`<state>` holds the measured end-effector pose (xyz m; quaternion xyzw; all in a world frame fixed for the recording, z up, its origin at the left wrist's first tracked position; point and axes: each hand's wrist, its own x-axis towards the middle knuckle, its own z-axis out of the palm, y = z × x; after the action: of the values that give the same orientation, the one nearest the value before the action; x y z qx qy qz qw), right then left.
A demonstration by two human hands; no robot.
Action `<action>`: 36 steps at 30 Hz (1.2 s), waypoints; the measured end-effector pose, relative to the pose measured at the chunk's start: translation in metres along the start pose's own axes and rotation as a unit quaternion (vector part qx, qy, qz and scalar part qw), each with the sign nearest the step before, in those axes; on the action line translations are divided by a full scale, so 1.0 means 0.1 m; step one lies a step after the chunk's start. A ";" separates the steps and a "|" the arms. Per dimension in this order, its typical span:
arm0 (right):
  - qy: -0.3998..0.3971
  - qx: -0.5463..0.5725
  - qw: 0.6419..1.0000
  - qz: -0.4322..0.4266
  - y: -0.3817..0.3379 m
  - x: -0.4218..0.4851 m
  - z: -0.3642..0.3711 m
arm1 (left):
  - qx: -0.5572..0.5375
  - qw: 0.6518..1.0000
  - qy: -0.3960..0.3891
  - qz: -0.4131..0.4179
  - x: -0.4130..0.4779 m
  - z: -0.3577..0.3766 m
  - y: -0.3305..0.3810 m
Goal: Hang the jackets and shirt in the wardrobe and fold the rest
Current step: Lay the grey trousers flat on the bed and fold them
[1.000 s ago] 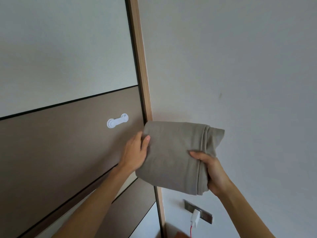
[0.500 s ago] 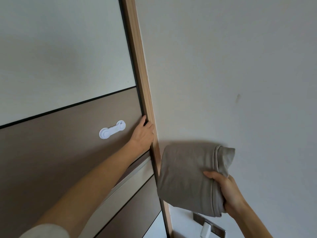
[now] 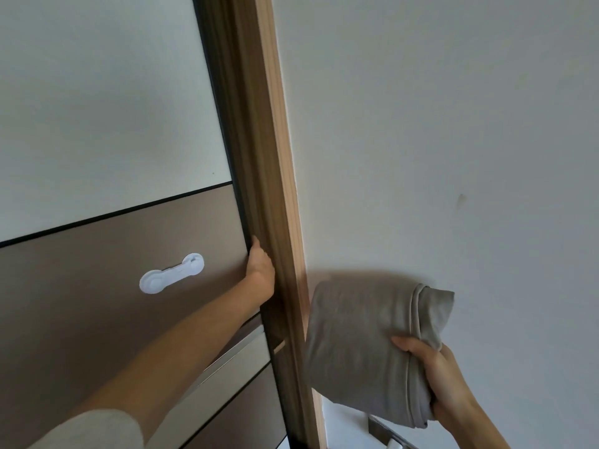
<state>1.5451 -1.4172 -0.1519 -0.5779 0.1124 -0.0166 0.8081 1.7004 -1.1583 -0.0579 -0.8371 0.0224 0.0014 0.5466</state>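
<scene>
Left hand (image 3: 259, 270) curls fingers round edge of wardrobe door (image 3: 97, 319), right beside wood frame (image 3: 278, 189). Right hand (image 3: 434, 374) grips folded grey cloth (image 3: 366, 345) from below, thumb on top. Cloth hangs just right of frame, in front of white wall (image 3: 453, 124), long side running up and down. Narrow gap shows at door edge; inside too dark to see, maybe shelf. Cloth must go left past frame once door slides. Right hand nearer cloth; left hand nearer door.
</scene>
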 end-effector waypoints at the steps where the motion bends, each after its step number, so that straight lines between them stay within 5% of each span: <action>1: -0.002 0.000 1.000 0.003 0.01 0.01 0.03 | 0.012 1.000 -0.010 0.000 -0.03 0.03 0.02; 23: -0.091 -0.010 0.996 0.022 0.30 -0.54 1.01 | 0.068 0.997 0.010 0.035 -0.95 0.78 -0.30; 36: -0.066 0.007 0.998 0.008 0.40 -1.20 1.50 | 0.078 0.995 -0.021 0.059 -2.03 1.30 -0.52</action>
<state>1.4542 -1.2455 -0.1240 -0.5710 0.0632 0.0267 0.8181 1.5021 -1.0112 -0.0571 -0.7890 0.0598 0.0496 0.6094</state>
